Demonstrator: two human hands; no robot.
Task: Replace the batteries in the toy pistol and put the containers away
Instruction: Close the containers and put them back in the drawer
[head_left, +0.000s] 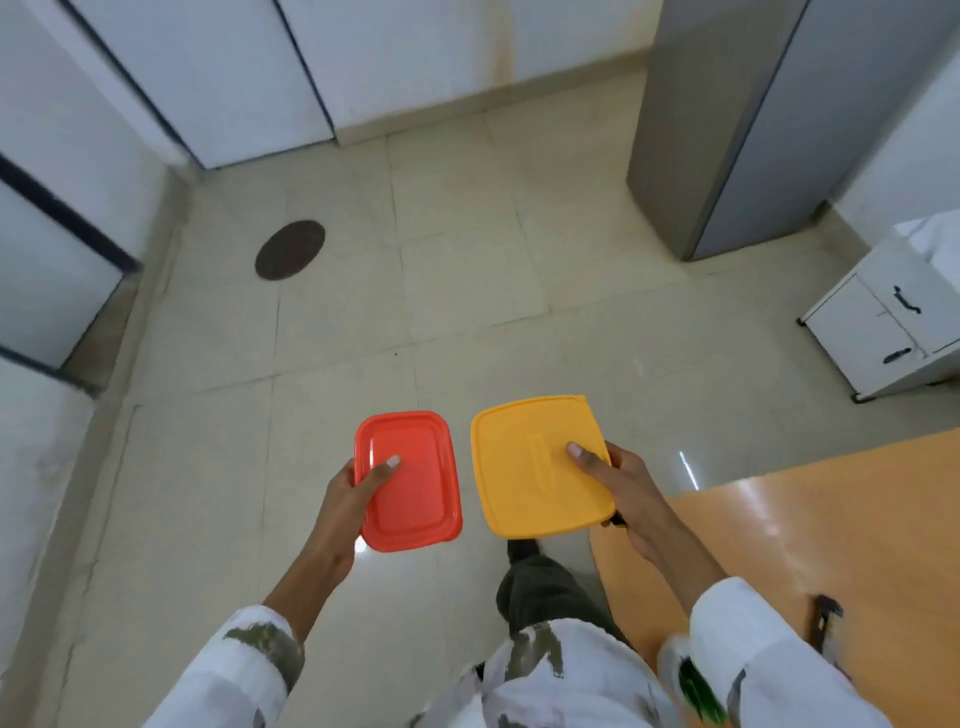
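Over the tiled floor (467, 291), at the left, the left grip (358, 488) grasps the red container (415, 493) by its left edge alone, thumb flat on the lid and the other fingers hidden beneath. With so one-sided a hold, I judge the far side could dip and the box slide out. Just beside it, not touching, the yellow container (530, 467) is grasped the same way by the right grip (623, 488) at its right edge. A swing of either arm could knock the two together, and a fall onto hard tile might pop a lid.

Only the lids show, so the bodies, the contents and whether the lids are sealed cannot be told. Further right on the orange worktop (831, 519) lies a dark object (827, 616), too blurred to say whether it is the toy pistol. The green smear near the right sleeve is unreadable.
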